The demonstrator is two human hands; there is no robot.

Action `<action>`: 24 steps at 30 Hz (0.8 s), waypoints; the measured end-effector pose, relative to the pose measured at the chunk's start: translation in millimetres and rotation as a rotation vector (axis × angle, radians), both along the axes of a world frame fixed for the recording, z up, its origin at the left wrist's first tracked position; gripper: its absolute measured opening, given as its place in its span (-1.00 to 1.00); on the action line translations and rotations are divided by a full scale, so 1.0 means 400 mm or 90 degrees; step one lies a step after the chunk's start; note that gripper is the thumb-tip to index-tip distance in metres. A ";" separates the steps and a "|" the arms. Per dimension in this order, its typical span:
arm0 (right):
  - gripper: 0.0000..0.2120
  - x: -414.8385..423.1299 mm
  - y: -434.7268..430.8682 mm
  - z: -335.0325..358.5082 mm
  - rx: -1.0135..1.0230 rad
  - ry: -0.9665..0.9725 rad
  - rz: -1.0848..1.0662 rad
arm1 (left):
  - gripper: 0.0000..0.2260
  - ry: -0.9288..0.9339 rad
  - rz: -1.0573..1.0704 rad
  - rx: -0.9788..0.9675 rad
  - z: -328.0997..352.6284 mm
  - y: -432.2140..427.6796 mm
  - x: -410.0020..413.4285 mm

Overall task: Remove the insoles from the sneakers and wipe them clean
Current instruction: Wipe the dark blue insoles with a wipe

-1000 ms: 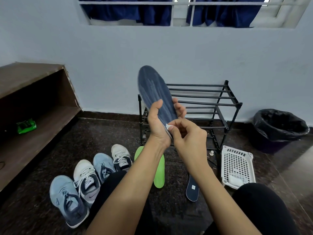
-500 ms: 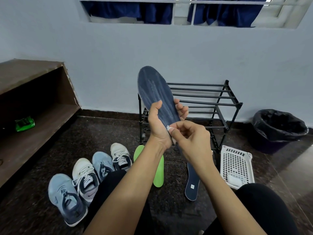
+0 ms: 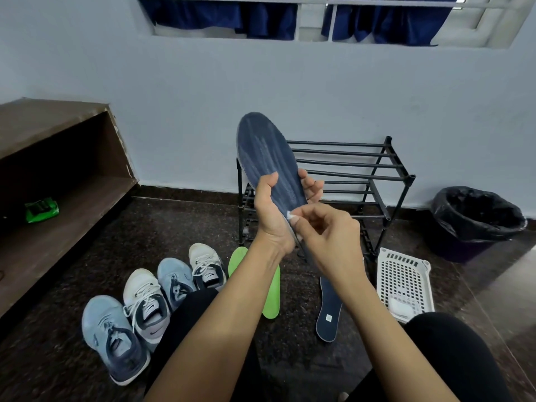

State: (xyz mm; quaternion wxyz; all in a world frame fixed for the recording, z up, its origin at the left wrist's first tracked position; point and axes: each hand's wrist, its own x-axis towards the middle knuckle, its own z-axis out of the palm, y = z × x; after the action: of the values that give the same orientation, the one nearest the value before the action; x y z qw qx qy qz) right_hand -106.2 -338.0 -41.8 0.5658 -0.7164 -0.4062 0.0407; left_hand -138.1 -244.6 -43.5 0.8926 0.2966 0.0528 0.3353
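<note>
My left hand (image 3: 274,211) grips a dark blue insole (image 3: 265,153) around its lower half and holds it upright in front of me, toe end up. Pale streaks run along its surface. My right hand (image 3: 326,232) pinches a small white wipe (image 3: 291,214) against the insole's heel part. On the floor lie a green insole (image 3: 272,297) and a second dark blue insole (image 3: 329,313). Several sneakers stand in a row at the lower left, among them a light blue sneaker (image 3: 111,338) and a white sneaker (image 3: 145,304).
A black metal shoe rack (image 3: 365,172) stands against the wall behind the insole. A white perforated basket (image 3: 404,284) lies to its right, and a black-lined bin (image 3: 475,220) farther right. A brown wooden shelf (image 3: 58,181) holding a green packet (image 3: 40,210) is at the left.
My right hand with the wipe has slid slightly down and right along the insole's heel part. The left hand keeps the insole in the same place.
</note>
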 end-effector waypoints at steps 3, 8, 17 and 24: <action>-0.95 -0.005 -0.012 0.004 -0.023 -0.001 0.027 | -0.63 0.000 -0.014 -0.017 0.005 0.005 -0.001; -0.96 -0.004 0.011 -0.017 0.052 0.033 -0.071 | -0.65 -0.002 -0.002 -0.027 0.000 -0.016 0.006; -0.95 0.032 0.036 -0.028 0.093 -0.072 -0.183 | -0.70 0.034 0.011 -0.010 -0.015 -0.042 0.013; -0.94 0.007 -0.012 -0.003 -0.009 0.036 0.013 | -0.63 0.010 0.010 -0.034 -0.002 -0.010 0.001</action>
State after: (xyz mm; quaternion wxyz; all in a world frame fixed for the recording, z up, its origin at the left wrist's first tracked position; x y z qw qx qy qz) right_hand -103.6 -342.7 -42.9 0.5713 -0.7149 -0.3971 0.0694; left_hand -137.9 -248.4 -44.1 0.8972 0.2749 0.0708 0.3382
